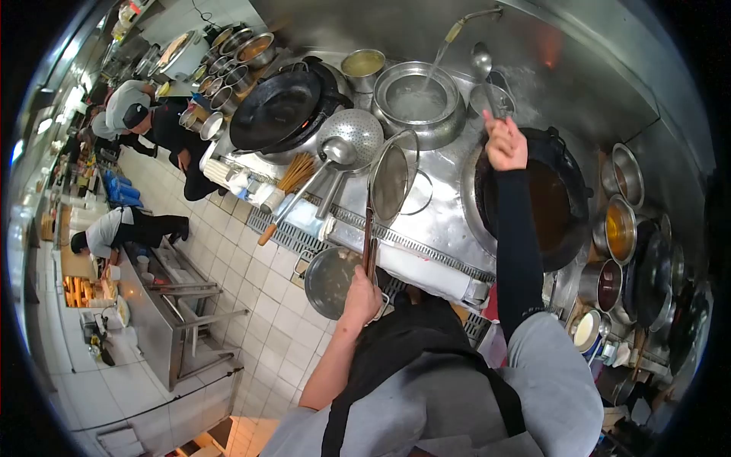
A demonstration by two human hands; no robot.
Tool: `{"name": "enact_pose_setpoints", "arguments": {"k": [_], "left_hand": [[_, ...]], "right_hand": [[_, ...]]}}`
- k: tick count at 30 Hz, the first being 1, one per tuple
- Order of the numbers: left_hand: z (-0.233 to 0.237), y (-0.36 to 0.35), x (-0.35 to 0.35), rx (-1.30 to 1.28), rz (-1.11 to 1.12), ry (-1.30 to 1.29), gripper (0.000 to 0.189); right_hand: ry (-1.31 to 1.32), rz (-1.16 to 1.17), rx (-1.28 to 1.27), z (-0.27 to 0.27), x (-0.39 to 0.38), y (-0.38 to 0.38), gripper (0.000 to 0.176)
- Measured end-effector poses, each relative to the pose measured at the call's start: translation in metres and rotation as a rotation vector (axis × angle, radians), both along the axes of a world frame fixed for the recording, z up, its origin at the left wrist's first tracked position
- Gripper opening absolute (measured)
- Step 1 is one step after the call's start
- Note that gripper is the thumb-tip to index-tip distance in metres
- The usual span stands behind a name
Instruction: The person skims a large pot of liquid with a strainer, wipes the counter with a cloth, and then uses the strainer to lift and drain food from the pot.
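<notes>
My left hand (362, 293) grips the long handle of a wire mesh strainer (391, 181), whose round head hangs over the steel stove top. A shallow steel pan (329, 282) sits just below that hand. My right hand (505, 143), in a dark sleeve, holds the handle of a steel ladle (482, 62) raised above the black wok (560, 199), which holds brown liquid. Water runs from a spout (457, 30) into a steel pot (417, 103) behind the strainer.
An empty black wok (278, 114) and a perforated skimmer (352, 135) lie to the left. Seasoning bowls (620, 228) line the right side. Other people (164, 129) work along the tiled aisle at left, beside a steel table (156, 320).
</notes>
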State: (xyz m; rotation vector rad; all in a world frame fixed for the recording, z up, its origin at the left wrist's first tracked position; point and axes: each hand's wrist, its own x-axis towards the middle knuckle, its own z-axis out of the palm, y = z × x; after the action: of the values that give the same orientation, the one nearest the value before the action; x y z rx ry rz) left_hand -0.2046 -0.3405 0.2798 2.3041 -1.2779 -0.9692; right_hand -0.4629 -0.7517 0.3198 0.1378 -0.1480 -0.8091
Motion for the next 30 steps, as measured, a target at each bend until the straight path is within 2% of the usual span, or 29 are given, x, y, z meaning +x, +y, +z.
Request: {"name": "enact_pose_setpoints", "arguments": {"k": [1, 6, 8, 11, 14, 16, 17, 18, 20, 21, 24, 30], "left_hand": [[0.002, 0.000, -0.001, -0.008, 0.003, 0.003, 0.063], [0.012, -0.003, -0.005, 0.001, -0.013, 0.026, 0.061], [0.012, -0.002, -0.006, -0.037, -0.027, 0.012, 0.059], [0.011, -0.001, -0.008, -0.066, -0.028, -0.005, 0.059], [0.002, 0.006, -0.012, -0.077, -0.023, -0.033, 0.059], [0.014, 0.006, -0.020, -0.040, -0.019, -0.031, 0.061], [0.018, 0.006, -0.023, -0.021, -0.017, -0.029, 0.062], [0.012, 0.008, -0.022, -0.046, -0.030, -0.034, 0.062], [-0.006, 0.016, -0.020, -0.090, -0.043, -0.042, 0.063], [-0.007, 0.020, -0.020, -0.074, -0.035, -0.047, 0.063], [-0.015, 0.013, -0.016, -0.099, -0.032, -0.055, 0.061], [-0.037, 0.000, 0.003, -0.174, -0.022, -0.074, 0.050]], "right_hand": [[0.067, 0.021, -0.006, -0.005, -0.005, 0.012, 0.055], [0.794, 0.007, -0.172, -0.033, 0.022, 0.067, 0.032], [1.228, -0.041, -0.295, -0.028, 0.048, 0.071, 0.024], [1.955, -0.118, -0.754, -0.039, 0.084, 0.045, 0.015], [2.411, -0.174, -1.151, -0.048, 0.108, 0.018, 0.009], [2.420, -0.097, -1.210, -0.057, 0.115, -0.007, 0.011], [2.280, -0.011, -1.147, -0.064, 0.115, -0.022, 0.014], [1.865, 0.139, -0.897, -0.065, 0.110, -0.035, 0.016], [1.006, 0.299, -0.182, -0.069, 0.089, -0.041, 0.022], [0.870, 0.207, -0.006, -0.059, 0.082, -0.022, 0.021], [0.670, 0.207, -0.057, -0.071, 0.051, 0.025, 0.012], [0.728, 0.097, -0.102, -0.023, 0.010, 0.128, 0.012]]}}
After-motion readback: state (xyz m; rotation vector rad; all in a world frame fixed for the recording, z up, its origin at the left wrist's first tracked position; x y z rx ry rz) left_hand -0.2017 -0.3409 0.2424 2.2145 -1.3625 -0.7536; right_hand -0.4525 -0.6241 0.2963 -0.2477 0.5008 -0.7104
